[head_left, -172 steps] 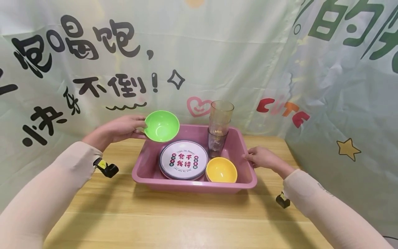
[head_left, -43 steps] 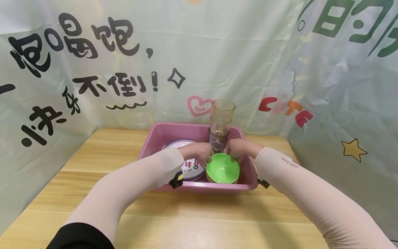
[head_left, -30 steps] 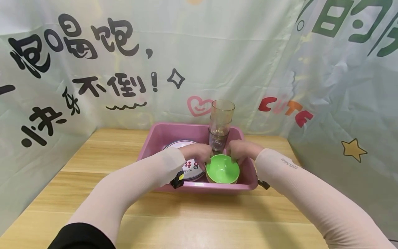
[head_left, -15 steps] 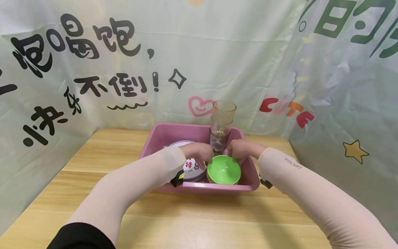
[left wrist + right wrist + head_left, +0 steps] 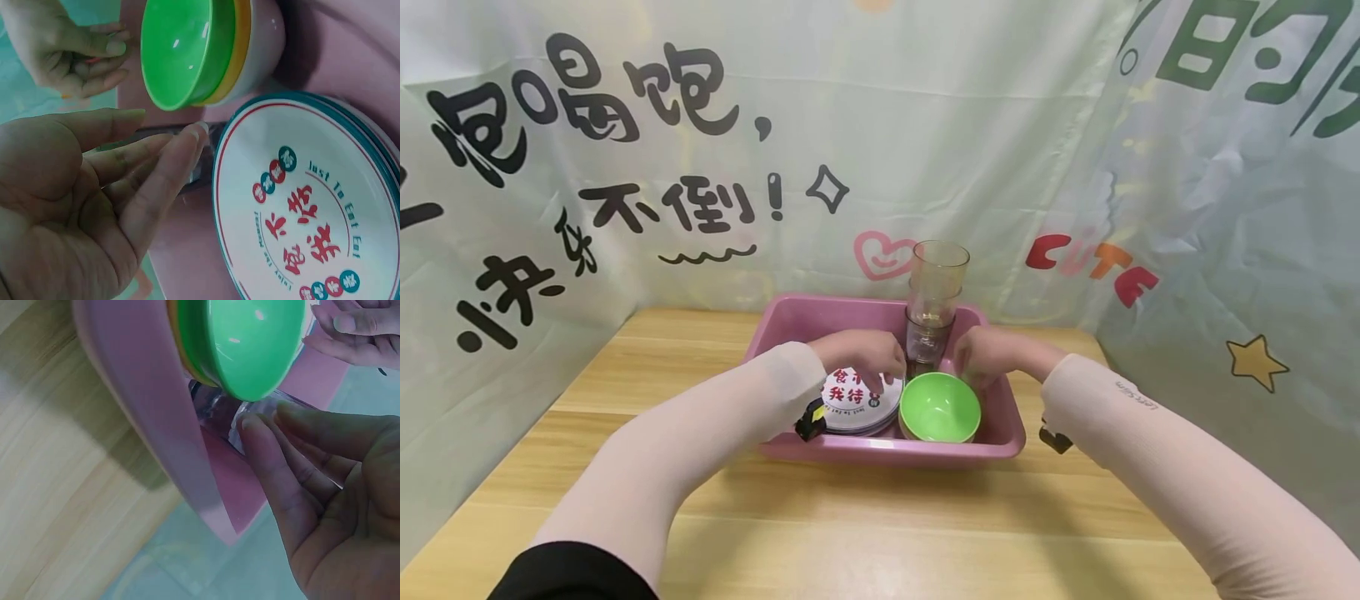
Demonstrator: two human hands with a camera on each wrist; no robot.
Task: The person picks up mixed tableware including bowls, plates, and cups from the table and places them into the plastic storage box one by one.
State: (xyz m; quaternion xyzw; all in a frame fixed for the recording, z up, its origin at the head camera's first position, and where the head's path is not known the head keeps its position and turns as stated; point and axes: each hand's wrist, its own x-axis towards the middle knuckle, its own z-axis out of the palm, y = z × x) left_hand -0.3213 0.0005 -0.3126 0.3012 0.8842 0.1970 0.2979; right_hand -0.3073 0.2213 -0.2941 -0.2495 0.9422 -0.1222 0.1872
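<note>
A green bowl (image 5: 940, 407) sits nested on top of a yellow bowl (image 5: 244, 44) and a whitish bowl (image 5: 267, 50), inside a pink tub (image 5: 820, 313). Left of the bowls in the head view, my left hand (image 5: 865, 357) hovers over a stack of printed plates (image 5: 850, 410), fingers relaxed and apart from the green rim. My right hand (image 5: 987, 355) is just off the bowl's far right side; in the right wrist view its thumb and fingertips are loosely bent beside the rim, with nothing between them. Both hands are free of the bowls.
A tall stack of see-through cups (image 5: 936, 287) stands at the tub's back, between the hands and rising above the rim. The tub rests on a wooden table (image 5: 880, 533). A printed cloth (image 5: 820, 100) hangs close behind and at both sides.
Earlier the left hand carried the green bowl over the tub's left; then both hands held it on the bowl stack. Now both have let go, the left drawing leftward and the right slightly away.
</note>
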